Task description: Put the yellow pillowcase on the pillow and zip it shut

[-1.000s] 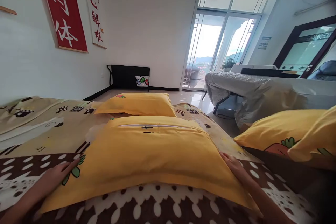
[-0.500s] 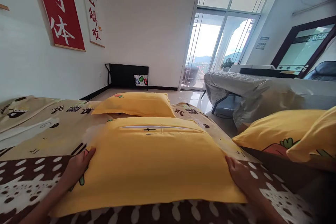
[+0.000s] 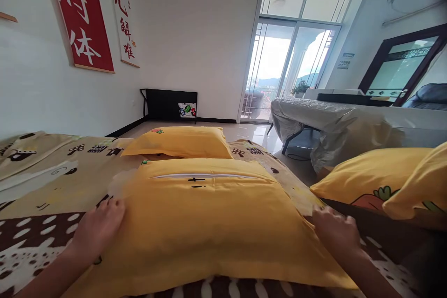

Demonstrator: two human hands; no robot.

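Observation:
In the head view a plump yellow pillow [image 3: 209, 223] lies flat before me on a patterned blanket, a partly parted seam or zip line with a pale strip crossing its upper face. At its left edge my left hand [image 3: 99, 226] is closed, knuckles up, with the pillow's side in its curled fingers. My right hand [image 3: 337, 230] is closed at the opposite edge, its fingertips hidden against the fabric. A green leaf print shows by my left wrist.
Beyond it lies a second yellow pillow [image 3: 181, 142] on the blanket [image 3: 42, 186]. More yellow pillows [image 3: 363, 179] with carrot prints rest at the right. A plastic-covered table [image 3: 314, 111] stands behind them, and a black panel [image 3: 164, 104] leans near the wall.
Both hands have turned knuckles-up, the right one moving slightly outward. The pillow's near edge has spread lower and wider. The view has tilted up slightly.

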